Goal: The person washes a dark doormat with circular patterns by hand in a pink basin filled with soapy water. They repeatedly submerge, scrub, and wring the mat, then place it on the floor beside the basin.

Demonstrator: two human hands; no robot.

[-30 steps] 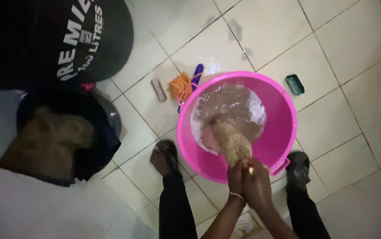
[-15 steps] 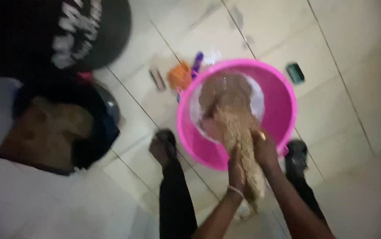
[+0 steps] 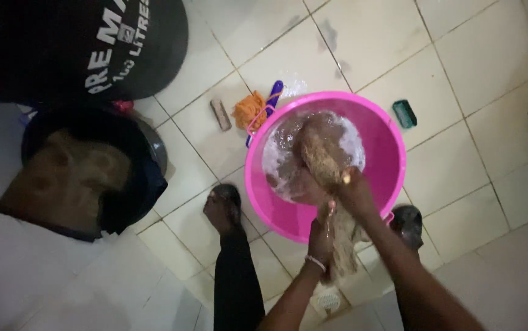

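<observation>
Lighting: dim, my view brightest around the pink basin (image 3: 392, 147); left of it, deep shadow. Glare: on suds inside. Blur: my hands, slight.

Bare forearms, no sleeves. Thin pale beaded bracelet (image 3: 315, 262) around the left wrist, just below the left hand (image 3: 322, 236). Small yellowish ring on one of the fingers (image 3: 346, 179) of the right hand (image 3: 354, 193). Dark trousers (image 3: 237, 279); dark sandals (image 3: 229, 202) on both feet.
</observation>
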